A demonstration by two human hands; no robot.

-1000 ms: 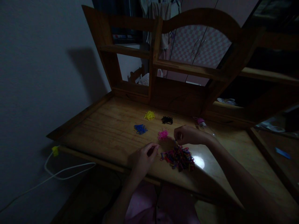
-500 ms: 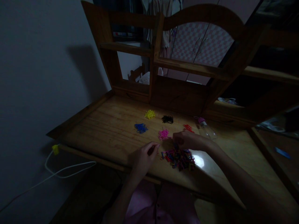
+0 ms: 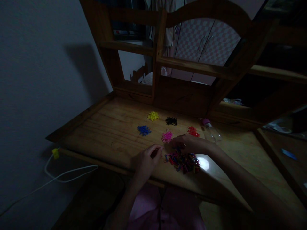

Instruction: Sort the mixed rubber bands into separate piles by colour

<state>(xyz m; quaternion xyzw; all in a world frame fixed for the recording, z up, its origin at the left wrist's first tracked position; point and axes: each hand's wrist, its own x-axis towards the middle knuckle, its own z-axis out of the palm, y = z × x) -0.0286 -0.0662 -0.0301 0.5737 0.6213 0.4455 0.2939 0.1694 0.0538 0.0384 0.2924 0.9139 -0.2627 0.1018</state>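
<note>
A mixed heap of small coloured loops [image 3: 183, 160] lies on the wooden desk [image 3: 112, 134] in front of me. Sorted little piles lie beyond it: yellow [image 3: 153, 116], black [image 3: 171, 121], blue [image 3: 143, 130], pink [image 3: 167, 136] and red [image 3: 193, 131]. My right hand [image 3: 189, 144] rests at the heap's far edge, fingers curled down into the loops beside the pink pile. My left hand [image 3: 145, 160] sits left of the heap, thumb and fingers pinched together; what they hold is too dark to name.
A small clear bottle with a pink cap [image 3: 210, 131] lies right of the red pile. A wooden shelf unit [image 3: 158, 64] rises at the desk's back. A white cable [image 3: 62, 174] hangs off the left edge. A blue object [image 3: 289, 154] lies far right.
My right hand has dropped from above the heap to its far edge, moving left toward the pink pile and uncovering the red pile. The left hand has barely moved.
</note>
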